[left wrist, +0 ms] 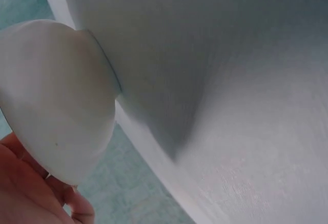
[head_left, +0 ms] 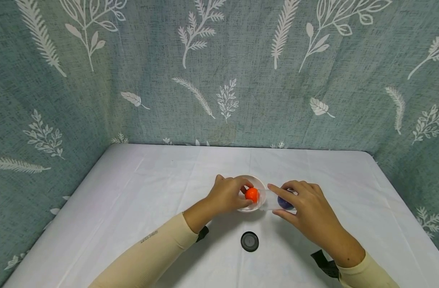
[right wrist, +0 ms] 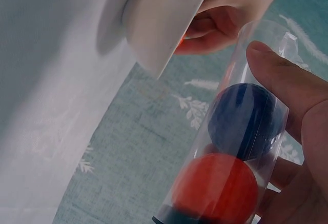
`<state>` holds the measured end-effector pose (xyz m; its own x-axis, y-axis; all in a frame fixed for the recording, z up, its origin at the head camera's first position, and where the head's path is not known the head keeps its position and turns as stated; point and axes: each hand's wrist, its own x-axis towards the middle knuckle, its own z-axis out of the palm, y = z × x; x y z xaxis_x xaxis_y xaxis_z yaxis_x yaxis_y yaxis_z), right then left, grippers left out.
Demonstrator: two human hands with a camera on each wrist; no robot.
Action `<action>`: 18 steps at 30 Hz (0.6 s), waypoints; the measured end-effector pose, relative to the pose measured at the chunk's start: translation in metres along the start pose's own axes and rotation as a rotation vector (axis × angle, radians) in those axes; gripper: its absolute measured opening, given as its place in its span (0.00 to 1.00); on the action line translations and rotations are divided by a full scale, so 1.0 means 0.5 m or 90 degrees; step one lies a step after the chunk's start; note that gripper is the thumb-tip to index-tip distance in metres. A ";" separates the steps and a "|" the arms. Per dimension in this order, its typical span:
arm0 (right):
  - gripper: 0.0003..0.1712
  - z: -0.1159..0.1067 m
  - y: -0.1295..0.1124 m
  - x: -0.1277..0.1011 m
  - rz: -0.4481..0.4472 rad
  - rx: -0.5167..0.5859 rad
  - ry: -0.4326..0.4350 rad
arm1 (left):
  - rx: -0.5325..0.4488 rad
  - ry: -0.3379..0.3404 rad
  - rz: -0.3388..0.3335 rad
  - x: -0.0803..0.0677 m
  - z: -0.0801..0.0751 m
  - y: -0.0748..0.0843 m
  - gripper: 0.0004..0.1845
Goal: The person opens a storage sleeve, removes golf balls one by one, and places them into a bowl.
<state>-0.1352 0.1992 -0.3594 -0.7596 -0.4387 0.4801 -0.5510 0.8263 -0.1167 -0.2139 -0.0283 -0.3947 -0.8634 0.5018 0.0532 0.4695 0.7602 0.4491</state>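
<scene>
My left hand [head_left: 226,195] pinches an orange ball [head_left: 252,195] between thumb and fingers over a white bowl [head_left: 256,182], inside its rim in the head view. In the left wrist view the bowl's outer wall hides the ball. My right hand [head_left: 311,208] grips a clear plastic tube [right wrist: 233,78], its mouth pointing toward the bowl and the orange ball. Inside the tube, a dark blue ball [right wrist: 246,120] sits above a red-orange ball [right wrist: 215,185]. A dark cap [right wrist: 179,216] closes the tube's lower end.
A black round lid [head_left: 250,241] lies on the white-covered table [head_left: 162,172], nearer to me than the bowl. Green-grey curtains [head_left: 241,72] with white leaf prints stand behind and beside the table. Dark straps [head_left: 325,264] hang by my wrists.
</scene>
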 end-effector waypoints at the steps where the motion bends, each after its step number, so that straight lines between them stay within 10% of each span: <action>1: 0.38 0.000 0.000 0.000 -0.001 0.000 0.000 | 0.001 -0.001 -0.001 0.000 0.001 0.001 0.21; 18: 0.38 0.004 0.002 -0.002 0.002 0.000 -0.006 | 0.033 -0.018 -0.026 -0.002 0.002 0.015 0.20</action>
<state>-0.1358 0.1995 -0.3618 -0.7650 -0.4391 0.4711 -0.5483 0.8278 -0.1188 -0.2096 -0.0226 -0.3924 -0.8770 0.4804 0.0097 0.4430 0.8006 0.4034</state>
